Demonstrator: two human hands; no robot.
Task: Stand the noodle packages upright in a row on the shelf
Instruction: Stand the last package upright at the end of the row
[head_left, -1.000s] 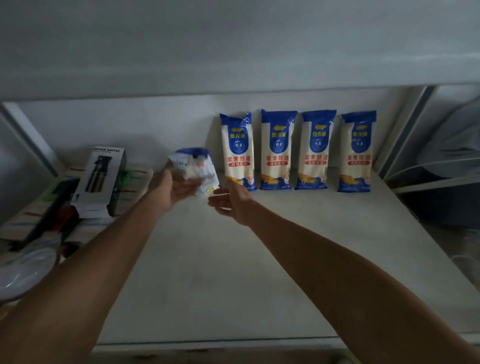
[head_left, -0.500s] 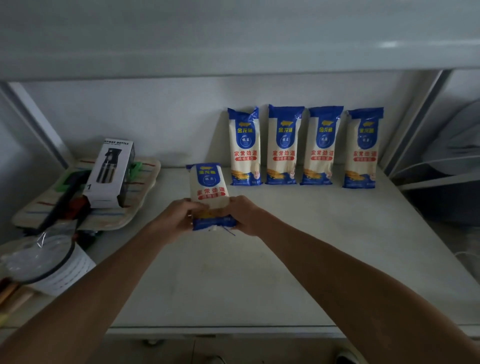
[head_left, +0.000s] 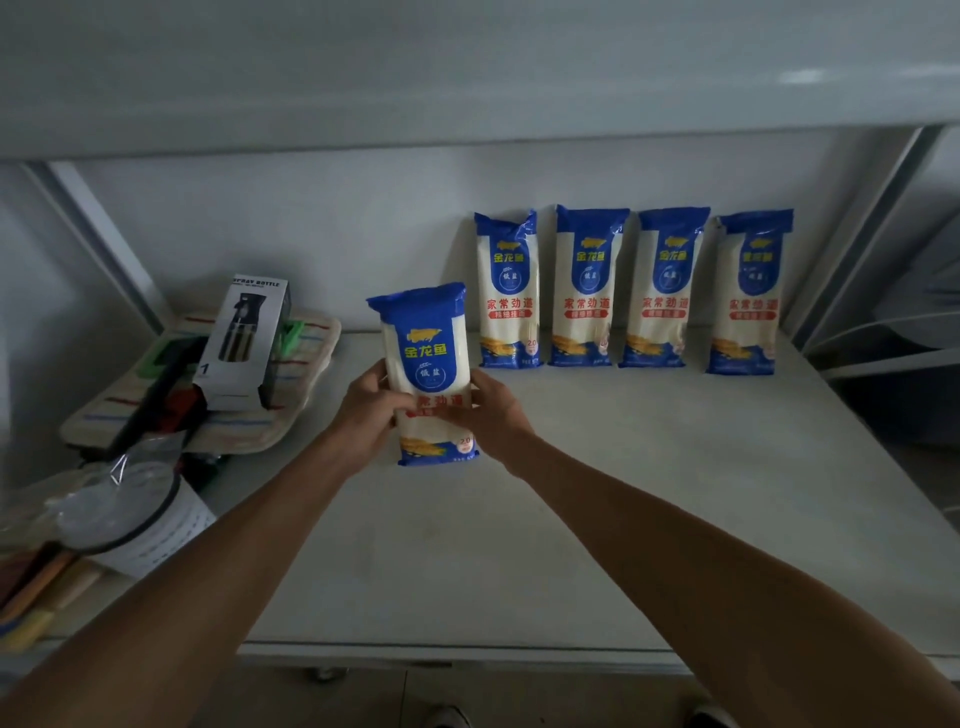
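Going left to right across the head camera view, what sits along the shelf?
Clear round lid with black rim → black-and-white spray bottle box → blue-and-white noodle package held in both hands → four matching noodle packages standing against the back wall.

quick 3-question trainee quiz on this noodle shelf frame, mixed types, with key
1. How many noodle packages stand against the back wall of the shelf?
2. True or false: the held package is gripped by one hand only.
3. The spray bottle box lies: A) left of the row, B) right of it, C) behind it.

Key:
1. Four; the nearest is the row's left end.
2. False: left hand and right hand both grip it.
3. A
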